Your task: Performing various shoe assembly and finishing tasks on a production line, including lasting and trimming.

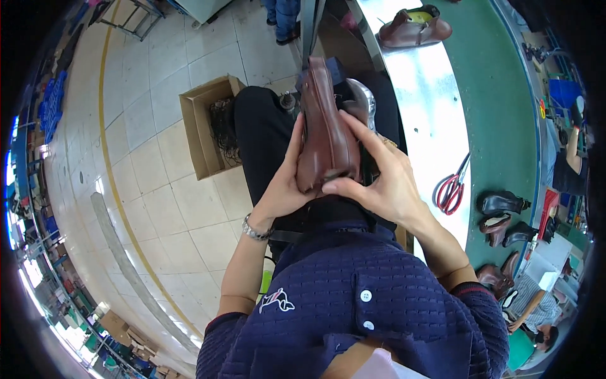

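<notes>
A brown leather shoe upper is held upright before my lap, its narrow end pointing away from me. My left hand grips its left side, fingers stretched along the leather. On the right, my right hand holds it with the thumb pressed at the near lower edge and the fingers along the side. The inside of the piece and the ends of my left fingers are partly hidden. Behind it stands a machine part with a shiny metal rim, mostly covered by the upper.
A metal bench runs along my right, bearing red-handled scissors and another brown shoe upper. Several dark and brown shoe pieces lie on the green surface beyond. A cardboard box stands on the floor at left. Other people are farther off.
</notes>
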Available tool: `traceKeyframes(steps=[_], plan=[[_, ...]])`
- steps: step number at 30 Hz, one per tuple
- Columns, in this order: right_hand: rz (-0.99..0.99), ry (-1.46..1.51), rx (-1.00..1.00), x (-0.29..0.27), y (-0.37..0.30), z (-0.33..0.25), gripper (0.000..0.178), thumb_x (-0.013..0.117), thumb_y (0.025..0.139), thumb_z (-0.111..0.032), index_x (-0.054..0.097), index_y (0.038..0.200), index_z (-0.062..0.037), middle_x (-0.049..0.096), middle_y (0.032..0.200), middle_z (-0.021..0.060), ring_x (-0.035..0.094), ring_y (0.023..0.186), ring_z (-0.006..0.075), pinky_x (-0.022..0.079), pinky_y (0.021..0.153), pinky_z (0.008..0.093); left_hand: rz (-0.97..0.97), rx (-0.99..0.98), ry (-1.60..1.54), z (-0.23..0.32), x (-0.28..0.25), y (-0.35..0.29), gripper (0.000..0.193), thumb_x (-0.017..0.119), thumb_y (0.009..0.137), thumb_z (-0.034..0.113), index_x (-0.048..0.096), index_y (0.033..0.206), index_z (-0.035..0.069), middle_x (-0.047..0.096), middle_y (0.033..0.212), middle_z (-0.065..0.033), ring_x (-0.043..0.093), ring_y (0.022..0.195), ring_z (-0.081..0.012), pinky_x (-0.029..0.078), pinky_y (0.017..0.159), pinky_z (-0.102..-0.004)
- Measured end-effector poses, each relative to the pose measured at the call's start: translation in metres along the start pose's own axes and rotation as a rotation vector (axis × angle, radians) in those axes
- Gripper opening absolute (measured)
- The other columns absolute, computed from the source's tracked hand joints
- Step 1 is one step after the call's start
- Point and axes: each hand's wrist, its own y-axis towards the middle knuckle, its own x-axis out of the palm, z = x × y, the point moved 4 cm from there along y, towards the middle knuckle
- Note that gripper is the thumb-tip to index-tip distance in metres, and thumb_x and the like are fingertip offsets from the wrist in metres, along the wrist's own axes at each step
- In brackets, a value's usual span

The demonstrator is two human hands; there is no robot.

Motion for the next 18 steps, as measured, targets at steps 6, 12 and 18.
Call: traceKeyframes(steps=[6,12,18], plan=[[-0.059,0.011,0.088,0.032,-0.045,0.043,0.084,0.082,0.072,-0.028,0.041,0.146,-0.0212,0.062,0.101,0.0259,0.068,0.080,0.0348,0.057,0.068,0.0399,-0.095,-0.115,0.024,-0.066,-0.004,-0.009,0.141,0.088,0.060,0.001,-0.017,0.152,0.020,0.004,0.161,-0.0146,0.022,0.145,-0.0234,0.026,0.116,-0.0401],[-0.134,-0.033,0.109,0.058,-0.071,0.057,0.084,0.082,0.073,-0.034,0.041,0.146,-0.0267,0.061,0.106,0.0296,0.067,0.083,0.0413,0.057,0.072,0.0443,0.039,-0.066,-0.464,-0.079,-0.022,-0.001,0.098,0.078,0.080,0.030,0.017,0.155,0.016,0.032,0.152,-0.0124,0.038,0.135,-0.0211,0.031,0.111,-0.0356],[-0.154,0.364,0.352,0.032,-0.074,0.059,0.094,0.075,0.083,-0.033,0.020,0.152,-0.0032,0.064,0.090,0.0127,0.060,0.071,0.0198,0.051,0.068,0.0323,0.274,-0.218,-0.296,-0.067,0.000,0.019,0.068,0.061,0.088,0.056,0.047,0.132,0.007,0.055,0.112,-0.0055,0.056,0.101,-0.0135,0.046,0.091,-0.0296]])
